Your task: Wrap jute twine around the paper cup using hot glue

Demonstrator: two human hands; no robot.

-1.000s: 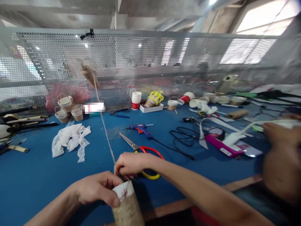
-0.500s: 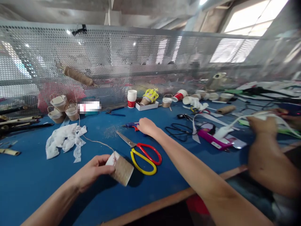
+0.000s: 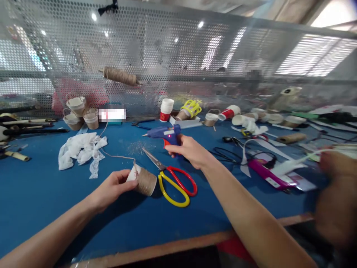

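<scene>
My left hand [image 3: 115,188] grips a paper cup [image 3: 146,181] lying on its side, its body wound with brown twine and its end white. A loose strand of twine [image 3: 118,155] runs from the cup to the back left. My right hand [image 3: 188,149] is wrapped around the handle of a blue glue gun [image 3: 164,134], raised over the table with its nozzle toward the left; a small red light glows on it. Between the hands lie scissors [image 3: 167,175] with one red and one yellow handle, blades slightly parted, near the cup.
White lace [image 3: 79,149] lies crumpled at left, before twine-wrapped cups [image 3: 76,108]. White-and-red paper cups [image 3: 166,109] stand at the back. A twine spool [image 3: 119,76] hangs on the perforated screen [image 3: 167,52]. At right are black cables, a magenta device [image 3: 270,175] and another person's blurred arm [image 3: 337,197].
My right hand has lifted the glue gun from the table, bringing it into fuller sight. My left hand has turned the cup slightly. The camera view has shifted downward.
</scene>
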